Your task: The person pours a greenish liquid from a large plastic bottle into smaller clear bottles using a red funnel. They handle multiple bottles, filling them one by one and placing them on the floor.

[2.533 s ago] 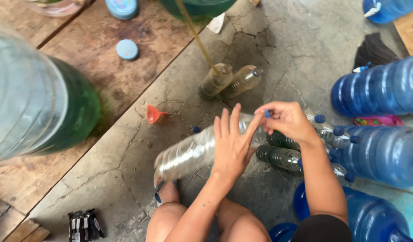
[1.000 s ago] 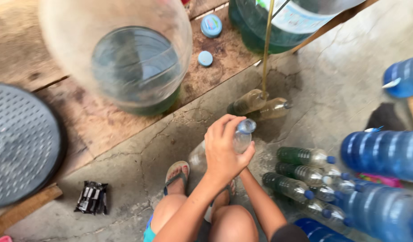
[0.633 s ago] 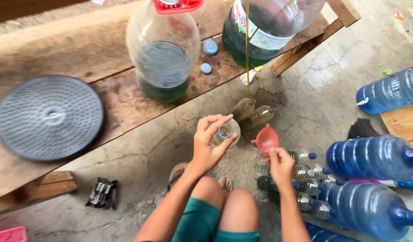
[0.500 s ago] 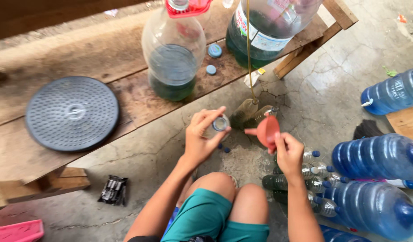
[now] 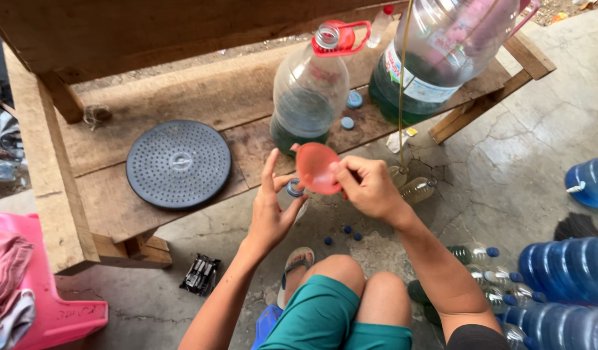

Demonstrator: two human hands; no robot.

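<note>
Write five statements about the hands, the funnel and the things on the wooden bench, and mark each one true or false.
1. The right hand holds a red funnel. True.
2. The left hand grips a small clear bottle. True.
3. The dark round disc lies on the concrete floor. False: it lies on the wooden bench.
4. The jug with the red handle is filled to its neck. False: dark green liquid fills only its lower part.
5. Small blue caps lie on the floor. True.

Looks like an outdoor backyard work spot: cracked concrete floor (image 5: 519,149), rough wooden bench (image 5: 182,110) bearing large jugs (image 5: 310,91) (green liquid inside), blue water bottles (image 5: 565,272) lying nearby.
</note>
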